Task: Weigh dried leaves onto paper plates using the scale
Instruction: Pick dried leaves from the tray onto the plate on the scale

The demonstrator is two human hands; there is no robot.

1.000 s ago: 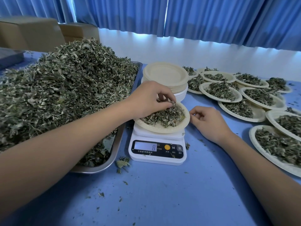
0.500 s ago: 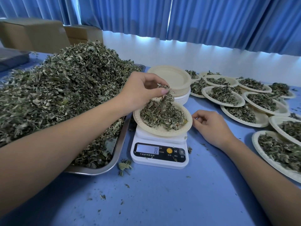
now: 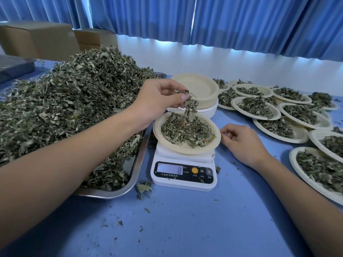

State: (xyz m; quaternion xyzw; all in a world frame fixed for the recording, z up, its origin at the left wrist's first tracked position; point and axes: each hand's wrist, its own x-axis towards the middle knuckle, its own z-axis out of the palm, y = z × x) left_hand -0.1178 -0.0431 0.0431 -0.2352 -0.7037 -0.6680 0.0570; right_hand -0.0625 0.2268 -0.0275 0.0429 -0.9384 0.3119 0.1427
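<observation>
Pinches with left hand [image 3: 157, 102] a crumbly, flaky tuft of dried leaves [image 3: 189, 108], just above the round, ridged paper plate [image 3: 185, 149] of leaves on the white plastic scale [image 3: 183, 183]. Rests right hand [image 3: 243, 143] on the blue table [image 3: 185, 229] beside the plate, loosely curled, holding nothing. Shows "8" on display [image 3: 169, 168], "M" near orange button [image 3: 194, 170].

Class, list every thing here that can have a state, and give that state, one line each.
White digital scale: switched on, display reads 8.
Cream paper plate on the scale: partly filled with dried leaves.
Left hand: pinches a tuft of leaves above that plate.
Right hand: rests on the blue table, holding nothing.
Stack of cream paper plates: top one empty.
Steel tray: holds a tall leaf pile.
</observation>
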